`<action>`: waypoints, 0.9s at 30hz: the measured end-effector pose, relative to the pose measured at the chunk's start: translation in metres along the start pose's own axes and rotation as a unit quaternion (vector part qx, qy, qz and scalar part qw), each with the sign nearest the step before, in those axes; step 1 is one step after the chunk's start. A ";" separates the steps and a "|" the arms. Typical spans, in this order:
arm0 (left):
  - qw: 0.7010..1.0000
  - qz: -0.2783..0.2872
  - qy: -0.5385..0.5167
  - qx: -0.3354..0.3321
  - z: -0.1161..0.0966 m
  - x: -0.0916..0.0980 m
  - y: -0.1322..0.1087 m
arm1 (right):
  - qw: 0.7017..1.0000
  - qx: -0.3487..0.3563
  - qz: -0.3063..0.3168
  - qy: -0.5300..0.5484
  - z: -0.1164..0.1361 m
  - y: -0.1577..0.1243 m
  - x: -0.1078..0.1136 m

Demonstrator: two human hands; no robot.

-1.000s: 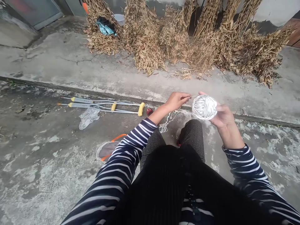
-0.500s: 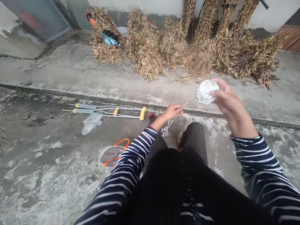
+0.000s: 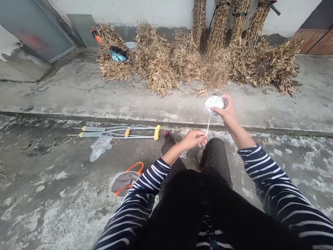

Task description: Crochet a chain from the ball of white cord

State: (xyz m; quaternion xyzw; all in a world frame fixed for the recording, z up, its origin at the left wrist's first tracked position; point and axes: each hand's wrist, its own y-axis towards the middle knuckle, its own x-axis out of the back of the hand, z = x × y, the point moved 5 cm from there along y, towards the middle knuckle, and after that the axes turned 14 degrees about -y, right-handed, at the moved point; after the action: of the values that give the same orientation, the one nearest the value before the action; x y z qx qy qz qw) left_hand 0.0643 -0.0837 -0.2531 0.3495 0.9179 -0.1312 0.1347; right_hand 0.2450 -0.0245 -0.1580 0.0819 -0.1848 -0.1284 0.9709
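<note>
A wound ball of white cord (image 3: 213, 105) is gripped in my right hand (image 3: 229, 111), thumb on its near side and fingers behind it. From the ball's underside a short length of cord (image 3: 208, 126) runs down to my left hand (image 3: 195, 139), which pinches it between thumb and fingers. The two hands are a small distance apart, in front of my knees. Below my left hand, a loose tangle of white cord (image 3: 183, 154) lies on the ground between my legs, partly hidden by the hand.
A pair of crutches (image 3: 117, 132) lies on the ground at left, beside a clear plastic bag (image 3: 100, 148). Nearer stands a bag with orange handles (image 3: 121, 182). A raised concrete ledge (image 3: 85, 97) crosses ahead, with dried plant bundles (image 3: 161, 66) against the wall.
My right hand has brought the ball left, closer to my left hand, which is slightly lower and further right. The cord between them hangs more upright. The camera view has tilted up slightly.
</note>
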 end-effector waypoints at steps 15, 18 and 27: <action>0.997 -0.074 0.019 0.016 -0.046 0.009 0.003 | 0.988 0.060 -0.093 -0.105 -0.046 -0.016 -0.010; 0.994 -0.092 -0.047 0.039 -0.012 0.009 -0.001 | 0.987 0.078 -0.115 -0.078 -0.030 -0.007 -0.002; 0.972 -0.218 -0.083 0.041 0.031 0.063 0.031 | 0.990 0.103 -0.041 0.092 0.055 -0.014 0.011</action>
State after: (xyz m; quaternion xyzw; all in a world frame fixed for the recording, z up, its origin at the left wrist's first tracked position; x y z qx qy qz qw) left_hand 0.0447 -0.0336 -0.3076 0.1344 0.9514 -0.2231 0.1645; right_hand 0.2310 -0.0470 -0.1070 0.2006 -0.1033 -0.1404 0.9641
